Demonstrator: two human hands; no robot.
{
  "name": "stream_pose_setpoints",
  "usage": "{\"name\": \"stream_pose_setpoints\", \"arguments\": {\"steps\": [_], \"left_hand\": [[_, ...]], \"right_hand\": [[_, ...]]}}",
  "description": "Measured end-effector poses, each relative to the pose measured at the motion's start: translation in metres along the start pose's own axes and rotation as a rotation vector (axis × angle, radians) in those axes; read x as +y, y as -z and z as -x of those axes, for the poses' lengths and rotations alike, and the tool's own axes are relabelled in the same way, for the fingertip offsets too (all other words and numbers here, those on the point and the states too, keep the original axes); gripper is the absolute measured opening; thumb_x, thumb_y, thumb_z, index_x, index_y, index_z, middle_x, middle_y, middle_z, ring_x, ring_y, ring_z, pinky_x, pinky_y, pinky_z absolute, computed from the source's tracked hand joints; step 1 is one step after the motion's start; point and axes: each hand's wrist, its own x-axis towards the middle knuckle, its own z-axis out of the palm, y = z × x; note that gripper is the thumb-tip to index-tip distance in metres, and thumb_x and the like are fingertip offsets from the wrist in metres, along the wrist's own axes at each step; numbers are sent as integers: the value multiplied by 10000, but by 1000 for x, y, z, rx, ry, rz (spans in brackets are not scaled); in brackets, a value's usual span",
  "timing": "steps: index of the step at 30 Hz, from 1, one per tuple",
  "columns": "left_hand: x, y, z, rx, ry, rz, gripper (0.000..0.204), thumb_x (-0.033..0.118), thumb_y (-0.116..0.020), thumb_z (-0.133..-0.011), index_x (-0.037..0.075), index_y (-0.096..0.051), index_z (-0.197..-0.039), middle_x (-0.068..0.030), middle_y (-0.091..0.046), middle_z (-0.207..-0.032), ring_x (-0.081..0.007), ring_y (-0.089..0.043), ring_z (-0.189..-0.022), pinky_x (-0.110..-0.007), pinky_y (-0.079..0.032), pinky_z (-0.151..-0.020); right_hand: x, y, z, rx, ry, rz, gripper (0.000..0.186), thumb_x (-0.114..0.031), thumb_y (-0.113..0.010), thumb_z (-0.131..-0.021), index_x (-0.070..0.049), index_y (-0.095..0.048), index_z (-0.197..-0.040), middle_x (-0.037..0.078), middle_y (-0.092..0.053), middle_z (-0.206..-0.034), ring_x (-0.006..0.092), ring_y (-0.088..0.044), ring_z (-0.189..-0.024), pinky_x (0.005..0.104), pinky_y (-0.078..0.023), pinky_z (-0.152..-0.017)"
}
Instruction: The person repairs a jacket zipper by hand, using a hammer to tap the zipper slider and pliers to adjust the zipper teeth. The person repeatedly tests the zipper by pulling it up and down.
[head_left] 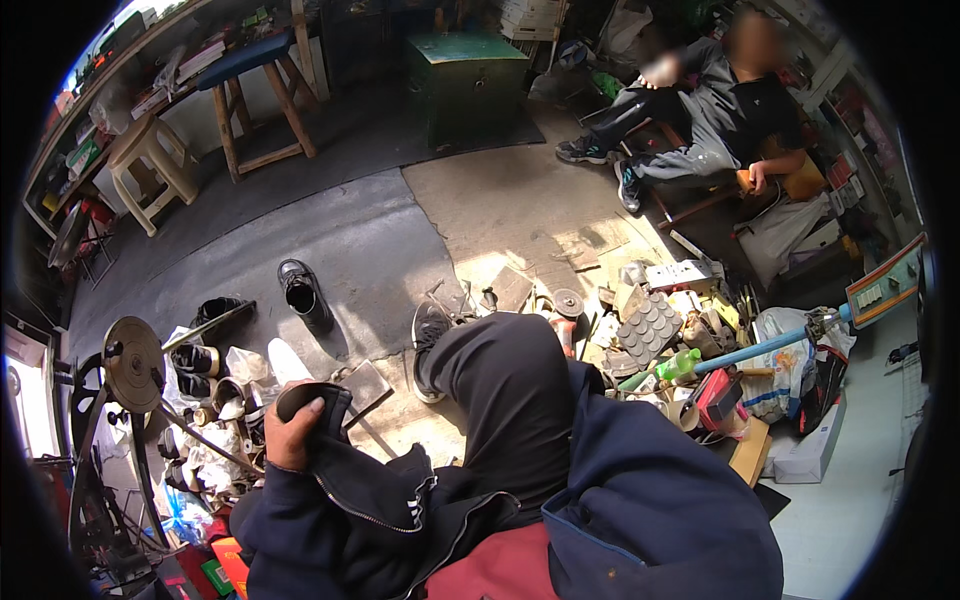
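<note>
My left hand [288, 436] is closed on a dark piece with a rounded brown end [298, 399], which looks like a shoe heel or sole; its exact kind is unclear. It is held up beside my open dark jacket [385, 490], left of my bent knee [505, 375]. My right hand does not show; only the navy sleeve [660, 500] is visible, bent across my lap. On the dark floor ahead stands a single black shoe [303, 295], with another dark shoe [222, 312] to its left.
A hand-wheel machine [134, 364] stands close on my left, beside heaped shoes and bags. On the right lies a pile of tools and scraps with a green bottle [679, 364]. A person [725, 110] sits at back right. A green chest [465, 85] and stools [150, 165] stand farther off.
</note>
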Motion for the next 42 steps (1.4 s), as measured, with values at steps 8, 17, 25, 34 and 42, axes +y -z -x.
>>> {"name": "stream_pose_setpoints", "arguments": {"steps": [8,17,25,34,42], "left_hand": [[-1,-1,-3,-1,-29,-5,293,160,-698,-858,-31,-665,-1078,-74,-711,-953,-148,-670,-850,-283,-537,-817],[-4,6,1,2,-44,-35,253,153,-703,-868,-20,-671,-1050,-60,-702,-933,-131,-654,-820,-272,-531,-780],[-8,22,15,76,11,-189,308,198,-703,-885,-32,-692,-1090,-61,-718,-974,-144,-658,-884,-280,-512,-844],[-4,24,30,206,11,-247,306,227,-772,-883,-24,-710,-1047,-61,-719,-929,-159,-671,-826,-286,-529,-785],[-8,24,26,197,85,-180,322,222,-730,-911,-37,-693,-1099,-98,-732,-977,-188,-695,-849,-309,-549,-800]], "right_hand": [[-42,-43,31,-54,77,186,291,-330,-723,-857,-47,-774,-907,138,-747,-858,283,-704,-774,391,-554,-716],[-3,-55,60,-102,132,245,313,-354,-723,-846,-55,-781,-921,162,-744,-890,316,-706,-833,412,-554,-759],[105,-57,100,-161,108,277,334,-375,-724,-836,-61,-786,-934,184,-742,-919,347,-707,-886,431,-555,-796],[171,-76,128,-184,85,228,359,-398,-724,-824,-68,-792,-948,208,-740,-951,381,-709,-945,453,-555,-838],[192,-67,142,-176,8,234,318,-338,-728,-786,-60,-795,-926,220,-741,-951,383,-708,-973,458,-553,-873]]}}
